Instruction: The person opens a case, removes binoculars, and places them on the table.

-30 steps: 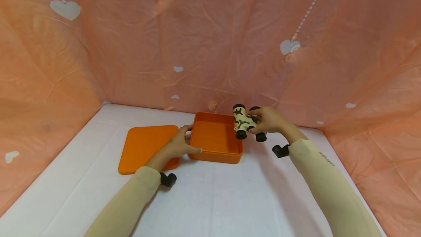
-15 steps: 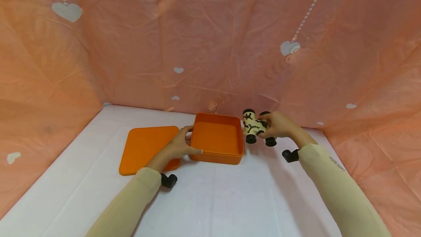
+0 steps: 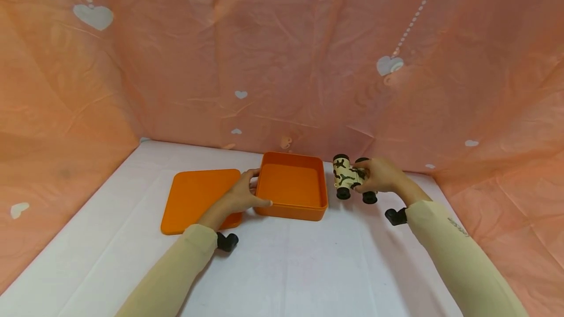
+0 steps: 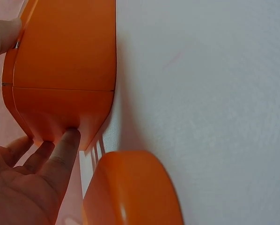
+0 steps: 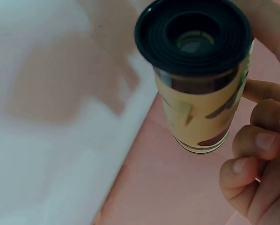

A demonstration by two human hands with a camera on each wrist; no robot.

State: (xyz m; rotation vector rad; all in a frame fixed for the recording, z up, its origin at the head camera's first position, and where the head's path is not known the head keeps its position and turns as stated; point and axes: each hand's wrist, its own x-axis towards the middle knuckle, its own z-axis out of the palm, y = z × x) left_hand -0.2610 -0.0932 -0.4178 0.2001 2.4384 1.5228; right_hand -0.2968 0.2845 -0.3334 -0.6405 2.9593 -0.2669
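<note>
Camouflage-patterned binoculars [image 3: 345, 177] with black ends are in my right hand [image 3: 384, 176], to the right of the orange box. Thumb and fingers grip the right barrel; the right wrist view shows one barrel [image 5: 196, 108] from its black eyepiece end, its shadow lying on the cloth. The open orange box [image 3: 291, 185] has nothing inside that I can see. My left hand [image 3: 240, 194] holds its front left corner, thumb along the front rim and fingertips [image 4: 72, 136] against the left side wall. An orange lid [image 3: 194, 194] lies flat under my left wrist.
A white cloth [image 3: 291, 268] covers the table. Pink sheeting [image 3: 273, 62] with pale hearts rises behind and along both sides, close behind the box. Black wrist mounts [image 3: 226, 242] sit on both forearms.
My right hand has carried the binoculars rightward and down, from over the box's right edge to beside it. The left hand, box and lid have stayed in place.
</note>
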